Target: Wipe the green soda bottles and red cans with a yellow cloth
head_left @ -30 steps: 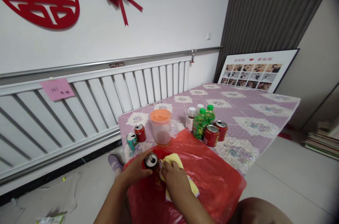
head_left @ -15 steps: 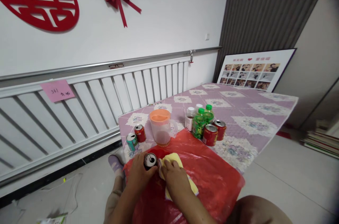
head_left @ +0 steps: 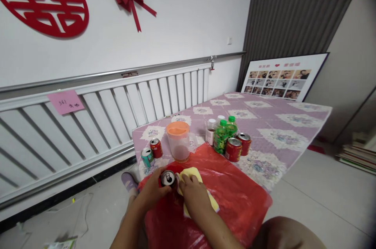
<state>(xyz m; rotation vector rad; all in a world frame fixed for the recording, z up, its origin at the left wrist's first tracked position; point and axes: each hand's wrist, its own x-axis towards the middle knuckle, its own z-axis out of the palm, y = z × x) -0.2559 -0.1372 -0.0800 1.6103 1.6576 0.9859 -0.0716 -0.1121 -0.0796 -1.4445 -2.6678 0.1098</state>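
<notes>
My left hand is wrapped round an opened drink can, which stands upright with its top facing me. Against the can's right side my right hand presses a yellow cloth, its fingers curled into the fabric. Part of the cloth spreads out below and to the right of that hand. Both hands are over a red plastic sheet that covers the near end of the table. The can's side is mostly hidden by my hands and the cloth.
Left of a clear pitcher with an orange lid stand a teal can and a red can. Farther right are green-capped bottles, white-capped bottles and two red cans. A radiator runs behind the floral-covered table.
The can has turned a little in my left hand, so its opening faces another way. My right hand and the cloth have shifted slightly. The other cans and bottles stay put.
</notes>
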